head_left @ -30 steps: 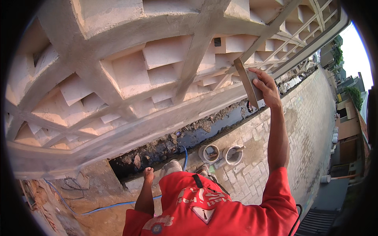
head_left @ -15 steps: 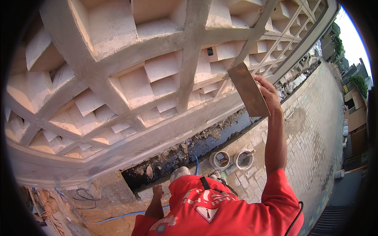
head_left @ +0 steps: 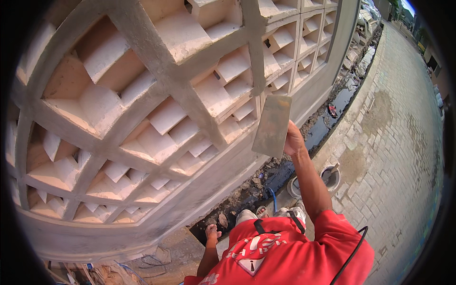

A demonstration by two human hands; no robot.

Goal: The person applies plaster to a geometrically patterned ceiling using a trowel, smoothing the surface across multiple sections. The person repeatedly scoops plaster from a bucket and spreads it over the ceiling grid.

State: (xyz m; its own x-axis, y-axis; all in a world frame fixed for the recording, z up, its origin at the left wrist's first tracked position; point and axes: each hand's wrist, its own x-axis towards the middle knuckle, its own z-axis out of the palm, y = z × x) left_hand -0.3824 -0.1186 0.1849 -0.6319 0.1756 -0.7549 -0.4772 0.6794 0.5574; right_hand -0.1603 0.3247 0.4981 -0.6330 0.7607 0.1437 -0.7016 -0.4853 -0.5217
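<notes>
My right hand (head_left: 294, 139) is raised before the wall, its fingers closed on a plastering trowel (head_left: 271, 126). The trowel's flat rectangular blade is grey-brown and smeared, and stands nearly upright. Its handle is hidden behind the blade. Left of the blade is the wall of pale breeze blocks, framed by grey mortar bands (head_left: 190, 76); contact between blade and wall cannot be made out. Low down by my waist hangs my left hand (head_left: 213, 232), loosely open with bent fingers and nothing visible in it, above the edge of the ditch.
A muddy ditch (head_left: 280, 178) with dark water runs along the wall's foot. Two round buckets, one whitish (head_left: 331, 176), stand on the paving (head_left: 399, 156), the other partly behind my forearm. A blue hose (head_left: 271, 197) lies near my feet. Rubble (head_left: 365, 23) is piled farther along.
My view has swung toward the wall, shifting the scene. The trowel has come lower and turned its face more toward me. My left hand has come forward a little.
</notes>
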